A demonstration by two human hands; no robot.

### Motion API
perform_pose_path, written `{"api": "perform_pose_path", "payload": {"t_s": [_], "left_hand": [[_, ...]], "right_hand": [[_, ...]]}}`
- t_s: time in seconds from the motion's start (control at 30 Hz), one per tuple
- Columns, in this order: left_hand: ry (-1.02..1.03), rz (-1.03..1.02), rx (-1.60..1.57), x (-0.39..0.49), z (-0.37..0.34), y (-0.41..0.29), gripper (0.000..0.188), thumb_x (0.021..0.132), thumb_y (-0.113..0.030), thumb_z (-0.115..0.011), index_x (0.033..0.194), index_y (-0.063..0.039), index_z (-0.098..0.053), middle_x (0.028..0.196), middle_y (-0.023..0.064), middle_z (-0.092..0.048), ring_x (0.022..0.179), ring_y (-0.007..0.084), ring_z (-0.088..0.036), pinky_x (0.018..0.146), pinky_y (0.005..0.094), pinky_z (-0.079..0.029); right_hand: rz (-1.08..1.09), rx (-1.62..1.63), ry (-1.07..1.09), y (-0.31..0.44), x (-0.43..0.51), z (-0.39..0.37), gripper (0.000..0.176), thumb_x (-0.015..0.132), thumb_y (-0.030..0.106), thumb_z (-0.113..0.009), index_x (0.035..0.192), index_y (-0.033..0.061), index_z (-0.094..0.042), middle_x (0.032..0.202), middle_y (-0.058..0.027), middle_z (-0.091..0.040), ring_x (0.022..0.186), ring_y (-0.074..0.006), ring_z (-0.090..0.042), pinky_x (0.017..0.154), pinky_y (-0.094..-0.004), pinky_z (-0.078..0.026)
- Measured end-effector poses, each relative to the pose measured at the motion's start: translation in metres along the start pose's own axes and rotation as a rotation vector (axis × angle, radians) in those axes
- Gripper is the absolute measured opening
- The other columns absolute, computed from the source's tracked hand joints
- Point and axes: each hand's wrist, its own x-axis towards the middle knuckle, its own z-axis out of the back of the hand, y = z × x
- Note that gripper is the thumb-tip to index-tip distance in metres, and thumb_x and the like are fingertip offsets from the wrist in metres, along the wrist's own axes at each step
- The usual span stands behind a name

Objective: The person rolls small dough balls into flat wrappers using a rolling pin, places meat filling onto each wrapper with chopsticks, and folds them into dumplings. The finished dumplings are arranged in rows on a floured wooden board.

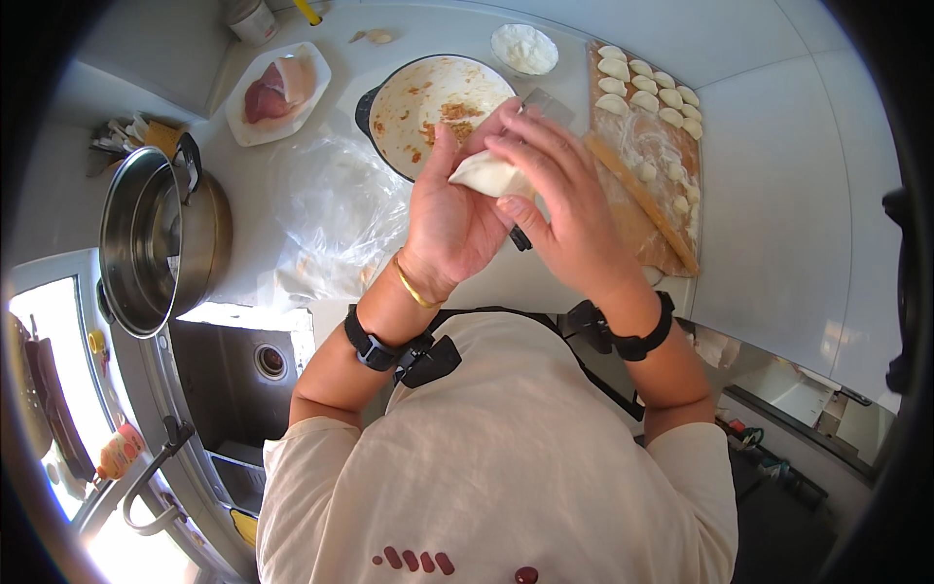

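A folded dumpling (490, 174) of pale dough rests on the palm and fingers of my left hand (458, 219). My right hand (565, 197) curves over it from the right, its thumb and fingers around the dumpling's right end. Behind both hands is a white pot (408, 87) with a dark handle, holding some orange-brown filling (460, 113). At the right, a wooden board (635, 237) dusted with flour carries rows of shaped dumplings (644, 100), several small dough pieces (646, 171) and a wooden rolling pin (642, 204) lying aslant.
A bowl of white flour (524, 48) stands behind the pot. Raw meat (273, 91) lies on a white dish (244, 131) at the back left. Clear plastic film (336, 212) covers part of the counter. A large steel pot (208, 233) stands tilted by the sink (226, 365).
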Motion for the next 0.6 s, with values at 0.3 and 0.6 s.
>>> {"api": "perform_pose_path", "payload": {"t_s": [0.3,0.6], "left_hand": [[0.05,-0.062,0.078,0.01,0.013,0.021,0.066,0.107,-0.051,-0.023,0.153,-0.006,-0.036,0.159,0.0076,-0.034,0.148,0.0253,-0.027,0.121,0.0402,-0.025],[-0.141,0.147,0.252,0.023,0.003,0.064,0.067,0.107,-0.055,-0.021,0.147,-0.004,-0.038,0.147,0.0076,-0.044,0.132,0.0215,-0.042,0.115,0.0402,-0.031]], "right_hand": [[-0.257,0.196,-0.043,0.011,-0.023,-0.001,0.035,0.084,0.005,-0.069,0.119,0.0091,-0.068,0.12,-0.0075,-0.065,0.105,-0.0292,-0.062,0.088,-0.0388,-0.052],[-0.608,0.537,0.117,-0.024,-0.057,0.029,0.029,0.093,0.014,-0.068,0.121,0.0088,-0.067,0.114,-0.0073,-0.067,0.101,-0.0203,-0.065,0.078,-0.0322,-0.054]]}}
